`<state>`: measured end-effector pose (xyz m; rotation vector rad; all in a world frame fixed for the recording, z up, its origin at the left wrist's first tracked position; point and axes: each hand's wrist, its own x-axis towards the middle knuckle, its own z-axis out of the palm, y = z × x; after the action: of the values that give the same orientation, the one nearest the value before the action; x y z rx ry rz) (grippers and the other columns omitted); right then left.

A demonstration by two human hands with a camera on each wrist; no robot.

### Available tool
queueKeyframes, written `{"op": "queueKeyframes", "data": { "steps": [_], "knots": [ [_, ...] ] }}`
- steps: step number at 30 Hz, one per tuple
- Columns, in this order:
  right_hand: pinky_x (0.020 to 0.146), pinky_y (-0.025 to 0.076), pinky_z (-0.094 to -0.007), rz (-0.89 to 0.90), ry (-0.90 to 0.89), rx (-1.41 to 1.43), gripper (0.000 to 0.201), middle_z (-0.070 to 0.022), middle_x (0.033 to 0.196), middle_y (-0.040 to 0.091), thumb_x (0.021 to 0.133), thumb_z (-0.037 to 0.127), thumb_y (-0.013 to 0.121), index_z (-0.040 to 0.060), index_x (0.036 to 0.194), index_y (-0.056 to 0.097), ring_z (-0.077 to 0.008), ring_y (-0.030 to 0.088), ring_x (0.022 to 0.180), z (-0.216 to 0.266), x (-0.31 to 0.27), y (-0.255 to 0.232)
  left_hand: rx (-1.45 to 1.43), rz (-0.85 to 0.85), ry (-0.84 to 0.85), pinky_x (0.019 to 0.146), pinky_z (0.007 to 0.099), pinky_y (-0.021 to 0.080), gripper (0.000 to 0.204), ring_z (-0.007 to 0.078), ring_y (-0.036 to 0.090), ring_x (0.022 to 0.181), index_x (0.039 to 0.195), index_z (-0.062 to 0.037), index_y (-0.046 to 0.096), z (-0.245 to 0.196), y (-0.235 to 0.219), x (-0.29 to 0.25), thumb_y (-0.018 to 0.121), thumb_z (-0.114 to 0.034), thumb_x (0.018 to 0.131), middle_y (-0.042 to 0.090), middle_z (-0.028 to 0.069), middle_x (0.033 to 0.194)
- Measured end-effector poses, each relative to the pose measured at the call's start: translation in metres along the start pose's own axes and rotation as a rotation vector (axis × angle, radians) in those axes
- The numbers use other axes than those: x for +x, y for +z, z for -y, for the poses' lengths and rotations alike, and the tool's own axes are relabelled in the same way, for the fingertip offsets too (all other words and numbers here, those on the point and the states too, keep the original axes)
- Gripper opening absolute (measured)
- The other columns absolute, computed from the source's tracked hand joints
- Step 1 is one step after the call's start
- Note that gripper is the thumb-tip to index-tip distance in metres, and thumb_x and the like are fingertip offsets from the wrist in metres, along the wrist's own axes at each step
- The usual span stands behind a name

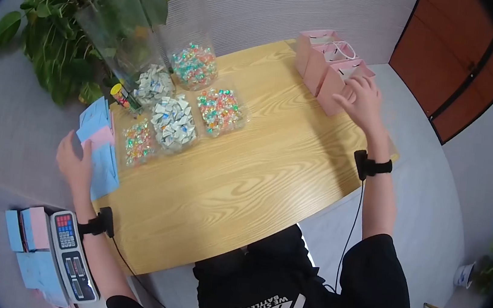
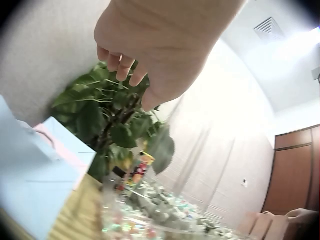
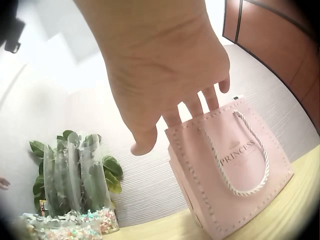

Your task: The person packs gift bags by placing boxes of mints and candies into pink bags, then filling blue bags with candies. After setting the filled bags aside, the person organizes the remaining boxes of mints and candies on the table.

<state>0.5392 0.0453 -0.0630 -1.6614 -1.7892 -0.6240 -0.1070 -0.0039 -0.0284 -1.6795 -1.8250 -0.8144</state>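
At the table's far right corner, my right hand (image 1: 362,101) is over the nearest of three pink gift bags (image 1: 333,94). In the right wrist view its fingertips pass behind the top rim of that bag, which has a white rope handle (image 3: 265,165) and the word PRINCESS; the thumb stands apart from the bag. My left hand (image 1: 75,162) hovers beside the flat blue paper bags (image 1: 103,169) on the left edge, with a pink one (image 1: 101,136) among them. The left wrist view shows its fingers loosely bent, with nothing in them.
Clear containers of wrapped candies (image 1: 221,111) and white packets (image 1: 174,124) stand at the back left, near a yellow-capped tube (image 1: 118,92). A leafy plant (image 1: 60,29) rises behind. Below my left forearm sits a scale (image 1: 69,243) beside more folded bags (image 1: 41,270).
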Motion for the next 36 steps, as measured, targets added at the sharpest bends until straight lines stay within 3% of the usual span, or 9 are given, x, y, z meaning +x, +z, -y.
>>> {"op": "queueKeyframes", "data": {
  "steps": [4,10,15,20,23,26,28,31,36],
  "knots": [
    [0.093,0.038,-0.0457,0.034,0.031,0.056,0.02,-0.0075,0.098,0.066,0.077,0.023,0.07,0.0079,0.091,0.069,-0.0278,0.055,0.103,0.014,-0.012,-0.015,-0.1,-0.047,0.11,0.099,0.0408,0.036,0.038,0.0322,0.05,0.115,0.117,-0.0059,0.058,-0.087,-0.017,0.003,0.066,-0.021,0.084,0.057,0.0144,0.12],
    [0.082,0.045,-0.0387,0.055,-0.097,0.329,0.011,-0.007,0.086,0.065,0.076,0.013,0.07,0.005,0.082,0.067,-0.0274,0.057,0.091,0.056,-0.03,-0.038,-0.49,0.283,0.539,0.1,0.044,0.034,0.037,0.0324,0.046,0.117,0.114,-0.0089,0.06,-0.192,-0.038,-0.018,0.069,-0.017,0.079,0.055,0.0106,0.121],
    [0.079,0.046,-0.0388,0.243,-0.15,0.5,0.008,-0.0079,0.083,0.063,0.076,0.011,0.069,0.0041,0.079,0.064,-0.0281,0.058,0.086,0.119,-0.037,-0.055,-0.649,0.45,0.656,0.102,0.0454,0.034,0.042,0.0335,0.045,0.12,0.118,-0.0108,0.059,-0.241,-0.027,-0.033,0.07,-0.02,0.079,0.051,0.011,0.127],
    [0.077,0.048,-0.0387,0.323,-0.401,0.719,0.017,-0.0102,0.093,0.063,0.077,0.009,0.071,0.004,0.093,0.065,-0.0288,0.06,0.086,0.182,-0.043,-0.066,-0.78,0.536,0.691,0.103,0.0459,0.035,0.051,0.0352,0.043,0.123,0.124,-0.0107,0.055,-0.251,-0.017,-0.039,0.071,-0.024,0.078,0.047,0.0122,0.133],
    [0.08,0.046,-0.0387,0.348,-0.43,0.875,0.022,-0.0081,0.09,0.063,0.076,0.016,0.072,0.0067,0.094,0.065,-0.0277,0.059,0.09,0.205,-0.05,-0.066,-0.872,0.571,0.661,0.098,0.0443,0.038,0.04,0.0362,0.044,0.121,0.112,-0.0089,0.059,-0.241,-0.019,-0.038,0.071,-0.025,0.077,0.047,0.0121,0.134],
    [0.082,0.045,-0.0382,0.36,-0.429,0.843,0.02,-0.0069,0.096,0.064,0.078,0.02,0.072,0.0081,0.094,0.067,-0.0265,0.059,0.094,0.206,-0.046,-0.068,-0.895,0.61,0.606,0.087,0.041,0.045,0.03,0.0326,0.056,0.104,0.095,-0.0072,0.063,-0.227,-0.025,-0.039,0.073,-0.027,0.075,0.058,0.0105,0.117],
    [0.083,0.044,-0.0382,0.341,-0.425,0.786,0.019,-0.0063,0.097,0.064,0.079,0.02,0.071,0.0083,0.093,0.067,-0.026,0.059,0.096,0.199,-0.041,-0.065,-0.743,0.874,0.581,0.077,0.0376,0.049,0.032,0.0306,0.061,0.092,0.088,-0.005,0.064,-0.222,-0.033,-0.037,0.075,-0.031,0.073,0.064,0.0089,0.099],
    [0.088,0.041,-0.0382,0.32,-0.343,0.616,0.019,-0.006,0.101,0.064,0.081,0.023,0.07,0.0083,0.094,0.068,-0.0254,0.057,0.102,0.179,-0.035,-0.057,-0.721,0.749,0.545,0.065,0.0378,0.048,0.031,0.0294,0.061,0.079,0.083,-0.0058,0.064,-0.219,-0.033,-0.044,0.074,-0.033,0.072,0.063,0.0071,0.081],
    [0.096,0.036,-0.04,0.338,-0.249,0.624,0.032,-0.0106,0.117,0.058,0.081,0.024,0.071,0.0092,0.109,0.064,-0.0283,0.052,0.111,0.179,-0.038,-0.052,-0.727,0.715,0.571,0.06,0.0388,0.047,0.023,0.0285,0.062,0.073,0.079,-0.0074,0.066,-0.215,-0.02,-0.046,0.071,-0.029,0.075,0.062,0.0063,0.076]
  ]
}}
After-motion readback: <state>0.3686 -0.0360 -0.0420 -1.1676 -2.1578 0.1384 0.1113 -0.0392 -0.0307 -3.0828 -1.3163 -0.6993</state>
